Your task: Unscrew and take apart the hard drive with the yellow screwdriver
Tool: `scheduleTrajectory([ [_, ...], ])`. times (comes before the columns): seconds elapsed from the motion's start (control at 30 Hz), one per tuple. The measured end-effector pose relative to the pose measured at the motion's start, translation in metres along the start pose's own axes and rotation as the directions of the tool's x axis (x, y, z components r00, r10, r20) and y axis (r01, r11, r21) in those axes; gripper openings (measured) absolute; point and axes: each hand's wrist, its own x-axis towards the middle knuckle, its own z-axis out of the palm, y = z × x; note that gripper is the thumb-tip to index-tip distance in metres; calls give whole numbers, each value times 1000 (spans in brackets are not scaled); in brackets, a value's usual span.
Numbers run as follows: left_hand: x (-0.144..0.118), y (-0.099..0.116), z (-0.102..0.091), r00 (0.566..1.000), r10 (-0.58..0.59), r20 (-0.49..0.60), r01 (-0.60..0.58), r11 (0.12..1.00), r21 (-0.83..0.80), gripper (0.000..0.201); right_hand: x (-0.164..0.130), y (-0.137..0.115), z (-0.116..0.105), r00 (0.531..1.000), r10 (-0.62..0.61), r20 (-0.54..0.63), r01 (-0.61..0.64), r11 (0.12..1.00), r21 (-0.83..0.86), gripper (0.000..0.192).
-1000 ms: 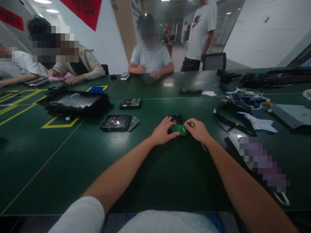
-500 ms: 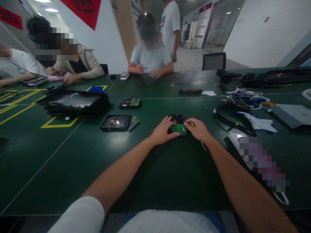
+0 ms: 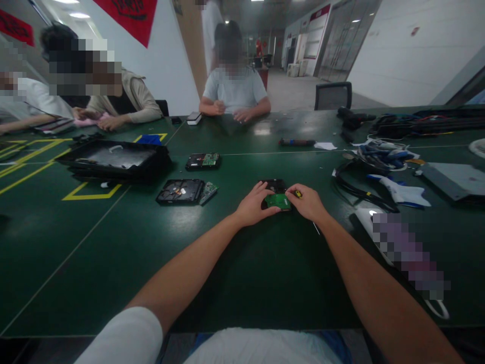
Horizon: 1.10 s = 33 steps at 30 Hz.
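Observation:
A black hard drive (image 3: 276, 185) with a green circuit board (image 3: 278, 201) on its upper face lies on the table in front of me. My left hand (image 3: 253, 206) grips it from the left, thumb along the near edge and fingers at the far side. At the drive's right edge, my right hand (image 3: 307, 202) has its thumb and forefinger pinched against the board. A screwdriver (image 3: 298, 194) is tucked in that same hand: its yellow-and-black handle shows by the fingers, and its thin shaft sticks out below the wrist. The fingertips' exact contact is too small to make out.
To the left sit another hard drive (image 3: 180, 192), a loose circuit board (image 3: 208, 192), a further drive (image 3: 203, 161) and a black tray (image 3: 113, 154). Cables (image 3: 382, 154), a glove (image 3: 401, 192) and a metal box (image 3: 454, 179) occupy the right. People sit across the table.
My hands and the hard drive stay almost where they were. In the background, a standing person has moved left behind the seated one.

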Motion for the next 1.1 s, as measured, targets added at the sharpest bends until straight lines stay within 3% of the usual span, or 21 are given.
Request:
scheduleTrajectory([
  [0.57,0,-2,1,1000,-12,-2,12,1000,1,69,2,3,2,994,94,-63,-90,994,64,20],
  [0.77,0,1,0,1000,-20,3,20,1000,-1,69,1,6,4,958,279,-65,-242,910,337,33],
  [0.83,-1,1,0,1000,-19,1,19,1000,0,69,-1,3,-1,963,234,-136,-187,937,296,35],
  [0.9,-1,1,-1,1000,-20,3,20,1000,-2,70,-3,-2,-8,955,99,-281,-62,989,137,35],
  [1.0,-1,1,-2,999,-29,16,29,1000,-5,73,-7,-14,-21,858,-104,-504,73,994,-82,41],
  [1.1,-1,0,-2,999,-40,18,40,999,-3,72,-10,-26,-29,764,-223,-605,143,973,-179,45],
])
